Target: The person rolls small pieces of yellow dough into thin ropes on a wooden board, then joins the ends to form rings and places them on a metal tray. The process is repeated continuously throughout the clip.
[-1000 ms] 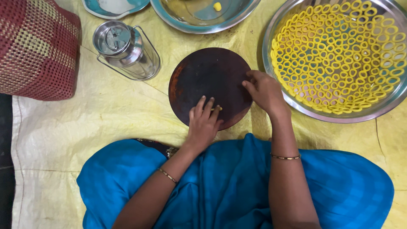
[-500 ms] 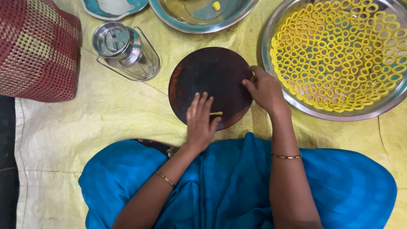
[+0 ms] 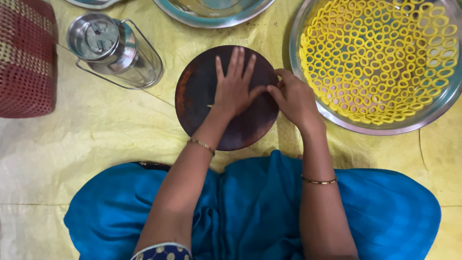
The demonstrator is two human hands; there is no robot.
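Mostly hidden under left hand (image 3: 235, 89): thin yellow strip (image 3: 210, 106).

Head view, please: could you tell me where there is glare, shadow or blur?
Head view: soft, even light; mild glare on the steel canister and tray rim; faint shadow under the left hand on the round board; no obvious blur.
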